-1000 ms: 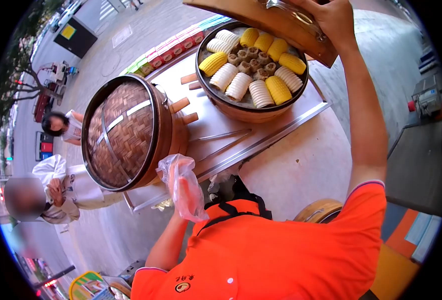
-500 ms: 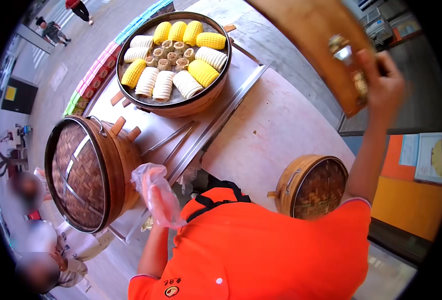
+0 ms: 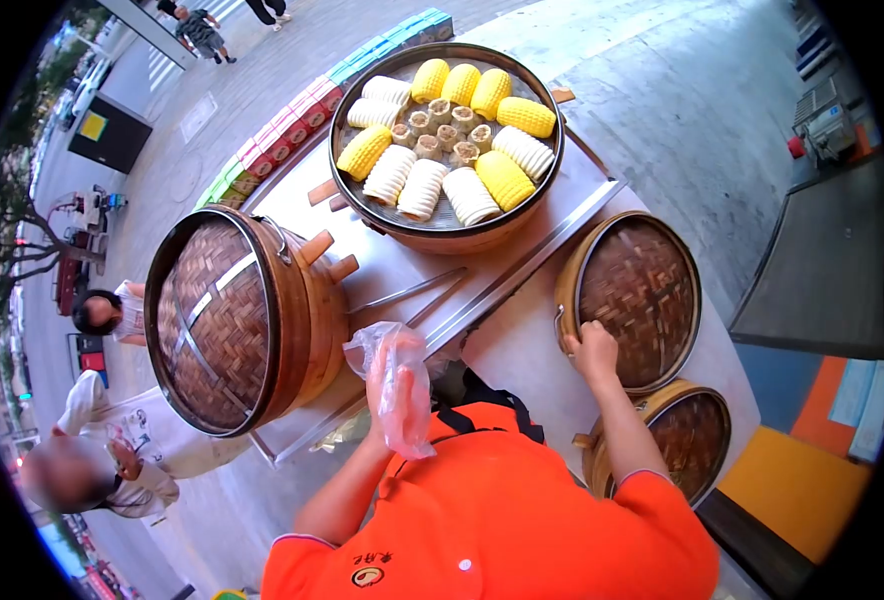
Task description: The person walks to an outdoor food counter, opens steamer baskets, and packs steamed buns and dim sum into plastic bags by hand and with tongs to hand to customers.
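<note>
My right hand [image 3: 593, 352] grips the near-left rim of a round bamboo steamer lid [image 3: 644, 290] on the right of the table, its woven top facing up. Close behind that hand is a smaller bamboo steamer [image 3: 690, 440] with a woven top. A clear plastic bag [image 3: 412, 430] covers my left hand [image 3: 392, 380], raised before my chest, fingers loosely extended and holding nothing. Ahead, an uncovered steamer [image 3: 457, 240] carries yellow corn pieces [image 3: 503, 181], white spiral rolls [image 3: 470, 197] and small open-topped dumplings [image 3: 427, 148]. Metal tongs [image 3: 409, 290] lie between it and my left hand.
A large covered bamboo steamer [image 3: 217, 320] with wooden handles stands left of my left hand. Stacked coloured boxes [image 3: 287, 130] line the table's far edge. A metal edge strip [image 3: 532, 260] crosses the table. A person in light sleeves [image 3: 152, 490] stands at left.
My right hand has come down from the upper right with the lid, which now rests on the table. My bagged left hand stays in front of my chest. The view has shifted.
</note>
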The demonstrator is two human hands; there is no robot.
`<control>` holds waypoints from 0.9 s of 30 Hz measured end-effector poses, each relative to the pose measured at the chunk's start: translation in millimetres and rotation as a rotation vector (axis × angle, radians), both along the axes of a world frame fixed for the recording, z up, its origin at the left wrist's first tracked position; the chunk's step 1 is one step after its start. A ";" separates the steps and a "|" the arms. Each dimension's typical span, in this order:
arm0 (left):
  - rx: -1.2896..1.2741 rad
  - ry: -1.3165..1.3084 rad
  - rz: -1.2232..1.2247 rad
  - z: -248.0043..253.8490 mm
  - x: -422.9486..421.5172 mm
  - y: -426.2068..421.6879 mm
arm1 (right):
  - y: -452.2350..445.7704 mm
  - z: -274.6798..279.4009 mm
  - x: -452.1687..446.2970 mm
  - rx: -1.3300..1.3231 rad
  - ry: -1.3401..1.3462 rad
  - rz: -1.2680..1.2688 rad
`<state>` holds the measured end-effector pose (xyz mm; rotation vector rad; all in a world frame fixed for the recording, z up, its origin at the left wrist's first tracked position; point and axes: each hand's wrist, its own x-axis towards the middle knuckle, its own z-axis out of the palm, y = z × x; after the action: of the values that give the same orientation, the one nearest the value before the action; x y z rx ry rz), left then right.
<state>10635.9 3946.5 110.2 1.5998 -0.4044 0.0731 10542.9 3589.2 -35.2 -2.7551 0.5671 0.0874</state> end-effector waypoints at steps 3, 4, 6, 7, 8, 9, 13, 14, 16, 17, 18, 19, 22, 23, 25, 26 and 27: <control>0.183 0.147 0.130 15.0 -0.1 5.7 | -5.6 -16.5 16.8 0.019 0.244 0.075; 0.185 0.148 0.127 22.3 1.1 5.6 | -10.1 -11.0 29.4 0.046 0.314 0.084; 0.233 0.092 0.226 25.7 2.5 6.8 | -23.4 42.2 91.4 0.203 0.033 0.063; 0.225 0.081 0.276 21.5 3.1 8.8 | -34.0 54.8 129.5 0.175 -0.167 0.054; 0.227 0.078 0.274 10.7 5.3 14.2 | -40.2 77.4 169.9 0.241 -0.264 -0.023; 0.240 0.082 0.257 1.6 6.7 20.7 | -61.6 69.0 215.5 0.416 -0.278 -0.113; 0.265 0.102 0.231 3.9 22.4 16.0 | -137.2 24.1 413.3 0.551 -0.614 -0.256; 0.255 0.123 0.211 7.5 27.0 14.3 | -147.3 21.6 443.1 0.529 -0.650 -0.243; 0.249 0.139 0.178 25.4 34.2 8.4 | -150.3 39.7 468.3 0.696 -0.482 -0.266; 0.239 0.163 0.133 30.8 37.9 6.1 | -149.6 44.8 480.5 0.845 -0.300 -0.295; 0.247 0.154 0.153 30.7 39.7 5.1 | -154.9 35.4 490.3 0.860 -0.302 -0.276; 0.232 0.182 0.162 29.7 38.7 5.0 | -166.0 18.4 496.1 0.674 -0.301 -0.212; 0.186 0.267 0.213 26.0 33.6 5.3 | -159.9 9.1 485.0 0.379 -0.470 -0.091; 0.233 0.253 0.211 23.9 34.6 4.8 | -160.9 10.9 478.1 0.389 -0.459 -0.077; 0.285 0.263 0.219 24.6 33.8 0.7 | -165.4 13.3 456.4 0.357 -0.462 -0.050; 0.272 0.271 0.209 25.9 37.2 -2.8 | -162.6 14.5 441.4 0.365 -0.445 -0.042; 0.259 0.275 0.197 27.0 43.7 -6.4 | -159.5 16.8 426.2 0.327 -0.442 -0.046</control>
<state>10679.6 3940.1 137.2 1.8723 -0.0423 -0.0521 10969.0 3429.7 -18.4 -2.3375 0.4465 -0.3946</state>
